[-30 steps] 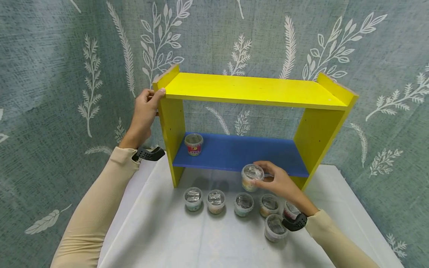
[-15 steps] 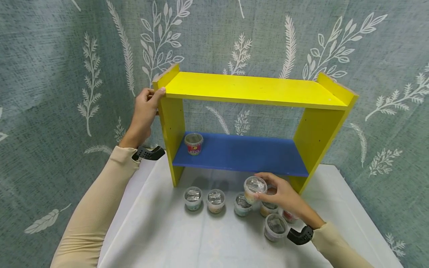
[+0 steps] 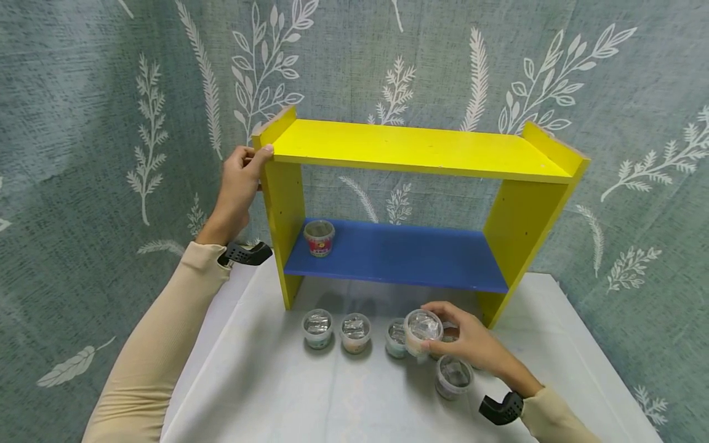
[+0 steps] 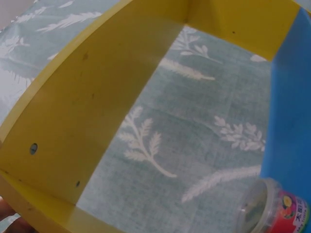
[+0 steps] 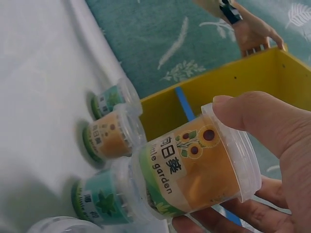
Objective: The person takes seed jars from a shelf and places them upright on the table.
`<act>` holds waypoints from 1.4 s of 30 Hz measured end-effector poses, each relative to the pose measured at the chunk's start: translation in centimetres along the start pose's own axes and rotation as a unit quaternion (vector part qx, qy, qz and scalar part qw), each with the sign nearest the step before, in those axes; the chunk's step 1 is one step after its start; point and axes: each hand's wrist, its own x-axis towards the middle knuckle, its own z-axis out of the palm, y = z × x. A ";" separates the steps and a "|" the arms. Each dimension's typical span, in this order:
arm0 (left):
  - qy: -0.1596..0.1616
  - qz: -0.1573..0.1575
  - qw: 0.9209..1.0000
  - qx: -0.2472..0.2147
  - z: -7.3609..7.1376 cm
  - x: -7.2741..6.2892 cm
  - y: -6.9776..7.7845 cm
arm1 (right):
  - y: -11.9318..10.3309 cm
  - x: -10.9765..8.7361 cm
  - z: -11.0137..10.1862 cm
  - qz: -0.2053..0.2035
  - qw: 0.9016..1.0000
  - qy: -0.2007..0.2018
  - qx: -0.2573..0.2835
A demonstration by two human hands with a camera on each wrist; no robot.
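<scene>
My left hand [image 3: 237,184] grips the top left corner of a yellow shelf unit [image 3: 415,146], thumb on its front edge. In the left wrist view only fingertips [image 4: 17,225] show beside the yellow panel. My right hand [image 3: 473,341] holds a clear-lidded plastic cup [image 3: 423,330] between thumb and fingers, in front of the blue shelf board [image 3: 399,252]. Sunflowers on an orange label mark this cup [image 5: 194,167] in the right wrist view; it is tilted there. A red-labelled cup [image 3: 319,239] stands at the left end of the blue board.
Several similar cups stand on the white-covered table. Two are at left, a teal cup [image 3: 394,338] is beside the held one, and another cup [image 3: 453,376] is nearer the front. My right hand partly hides others. A patterned green cloth [image 3: 354,61] hangs behind.
My right hand has brought the sunflower cup down from the blue board's front edge to just above the row of cups. My left hand stays on the shelf unit.
</scene>
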 end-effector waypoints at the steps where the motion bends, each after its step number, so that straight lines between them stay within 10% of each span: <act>1: 0.000 0.000 1.000 0.001 0.0 0.0 0.0 | 0.0 -0.1 0.1 -0.002 1.000 -0.004 0.003; 30: 0.001 0.003 1.000 0.011 -0.1 -0.1 -0.1 | 1.3 -1.8 2.1 -0.059 0.997 -0.052 -0.010; 42: -0.001 0.000 1.000 0.015 0.0 -0.1 0.1 | 2.0 -2.0 3.2 -0.087 0.986 -0.028 -0.141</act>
